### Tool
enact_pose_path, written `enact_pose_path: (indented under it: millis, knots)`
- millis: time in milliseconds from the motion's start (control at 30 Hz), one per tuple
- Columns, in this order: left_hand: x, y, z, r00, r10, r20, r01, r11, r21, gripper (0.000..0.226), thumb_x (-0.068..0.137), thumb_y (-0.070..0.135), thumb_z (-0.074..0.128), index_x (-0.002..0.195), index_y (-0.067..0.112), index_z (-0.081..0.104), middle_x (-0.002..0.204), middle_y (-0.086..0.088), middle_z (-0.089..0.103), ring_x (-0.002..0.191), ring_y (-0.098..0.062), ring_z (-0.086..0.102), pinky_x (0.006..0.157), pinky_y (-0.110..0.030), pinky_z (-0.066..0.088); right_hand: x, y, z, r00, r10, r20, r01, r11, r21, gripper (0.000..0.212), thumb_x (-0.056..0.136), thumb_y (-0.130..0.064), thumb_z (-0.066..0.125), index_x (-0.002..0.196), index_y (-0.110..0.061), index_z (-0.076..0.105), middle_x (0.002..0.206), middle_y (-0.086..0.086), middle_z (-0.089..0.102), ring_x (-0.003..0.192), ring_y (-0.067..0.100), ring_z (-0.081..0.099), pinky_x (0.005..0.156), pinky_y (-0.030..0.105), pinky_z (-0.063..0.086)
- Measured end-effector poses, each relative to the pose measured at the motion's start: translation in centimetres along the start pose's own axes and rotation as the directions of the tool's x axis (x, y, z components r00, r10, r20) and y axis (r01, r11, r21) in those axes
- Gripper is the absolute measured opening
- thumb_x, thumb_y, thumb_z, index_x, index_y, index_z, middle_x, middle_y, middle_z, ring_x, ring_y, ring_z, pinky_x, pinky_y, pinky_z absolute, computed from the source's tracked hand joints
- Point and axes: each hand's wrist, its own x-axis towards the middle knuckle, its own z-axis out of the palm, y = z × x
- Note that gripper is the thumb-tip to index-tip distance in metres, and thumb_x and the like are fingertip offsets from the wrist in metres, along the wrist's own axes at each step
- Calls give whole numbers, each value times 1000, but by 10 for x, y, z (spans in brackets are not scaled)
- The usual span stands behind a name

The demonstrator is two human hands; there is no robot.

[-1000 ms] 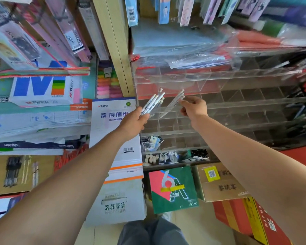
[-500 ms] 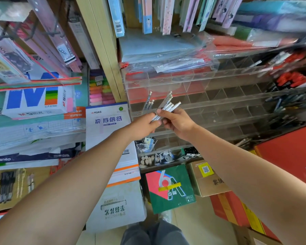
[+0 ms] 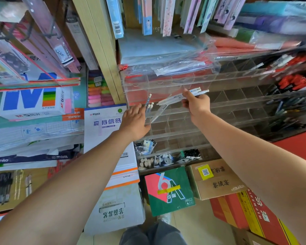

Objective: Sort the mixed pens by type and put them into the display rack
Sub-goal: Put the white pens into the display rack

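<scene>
My right hand (image 3: 196, 105) grips a small bundle of white pens (image 3: 179, 96) in front of the clear acrylic display rack (image 3: 237, 101), the pens lying nearly level with their ends pointing right. My left hand (image 3: 134, 121) reaches to the rack's left end with straight fingers and holds nothing. Its fingertips are beside a few white pens (image 3: 149, 104) standing in a left compartment. Another white pen (image 3: 159, 111) leans in the compartment to their right. Most compartments in the middle of the rack hold nothing.
Dark and red pens (image 3: 293, 82) fill the rack's right end. Small items (image 3: 166, 159) lie in its bottom row. Paper reams (image 3: 109, 131) are stacked to the left, cardboard boxes (image 3: 214, 179) stand on the floor below, and plastic folders (image 3: 166, 50) lie on top of the rack.
The bundle of white pens went from my left hand to my right. My right hand has moved up and right with it; my left hand now reaches empty toward the rack's left compartment.
</scene>
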Motion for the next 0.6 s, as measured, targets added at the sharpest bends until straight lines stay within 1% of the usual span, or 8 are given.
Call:
enact_pose_path:
  millis: [67, 133, 233, 367, 433, 500, 533, 600]
  knots:
    - [2, -3, 8, 997, 12, 74, -11, 1000, -7, 77, 97, 38, 47, 153, 10, 2, 161, -9, 0, 149, -25, 0, 120, -41, 3, 4, 9, 8, 1000, 2, -12, -3, 999, -36, 12, 88, -15, 68, 79, -12, 62, 69, 2, 63, 53, 9, 55, 56, 18, 50]
    - [2, -6, 13, 995, 20, 94, -16, 999, -44, 78, 97, 36, 48, 153, 11, -2, 161, -9, -3, 149, -25, -2, 120, -40, 2, 6, 20, 17, 1000, 14, -9, -15, 994, -105, 15, 87, -16, 70, 75, -13, 62, 69, 2, 64, 53, 9, 57, 58, 19, 53]
    - [0, -10, 17, 996, 40, 79, -36, 998, -53, 79, 97, 34, 48, 153, 11, -3, 161, -9, -3, 149, -25, -1, 120, -37, 3, 9, 31, 26, 1000, 30, 2, -30, 983, -180, 18, 85, -17, 71, 70, -13, 62, 70, 3, 65, 57, 12, 60, 74, 30, 56]
    - [0, -11, 17, 996, 37, 76, -33, 998, -59, 78, 98, 34, 48, 153, 12, -3, 161, -8, -5, 149, -24, -3, 121, -37, 2, 10, 35, 30, 999, 20, 30, -13, 974, -228, 19, 85, -11, 70, 69, -16, 61, 69, 3, 64, 63, 14, 60, 81, 35, 56]
    - [0, -10, 17, 996, 32, 81, -27, 998, -60, 78, 98, 34, 47, 153, 12, -3, 161, -7, -5, 149, -23, -4, 120, -36, 1, 10, 35, 29, 999, 16, 38, -6, 974, -227, 15, 86, -8, 69, 74, -16, 64, 71, 3, 65, 66, 15, 61, 83, 36, 56]
    - [0, -9, 17, 996, 29, 83, -23, 998, -64, 77, 98, 34, 46, 153, 12, -3, 161, -8, -5, 149, -23, -4, 120, -36, 0, 10, 35, 27, 999, 5, 53, 8, 969, -245, 6, 86, -7, 68, 84, -12, 66, 71, 2, 65, 65, 14, 61, 82, 34, 57]
    - [0, -9, 17, 996, 27, 81, -21, 998, -65, 77, 98, 34, 46, 154, 13, -3, 161, -8, -5, 149, -23, -4, 120, -35, 0, 9, 35, 27, 998, -3, 61, 18, 969, -246, 6, 87, -6, 68, 90, -10, 65, 71, 1, 64, 64, 13, 61, 80, 33, 57]
    - [-2, -9, 16, 997, 22, 67, -16, 997, -75, 75, 98, 34, 46, 154, 13, 0, 161, -8, -4, 149, -24, -2, 119, -35, 1, 8, 34, 25, 998, -13, 69, 28, 975, -221, 16, 87, -4, 67, 100, -10, 61, 74, 1, 64, 61, 12, 60, 75, 30, 57]
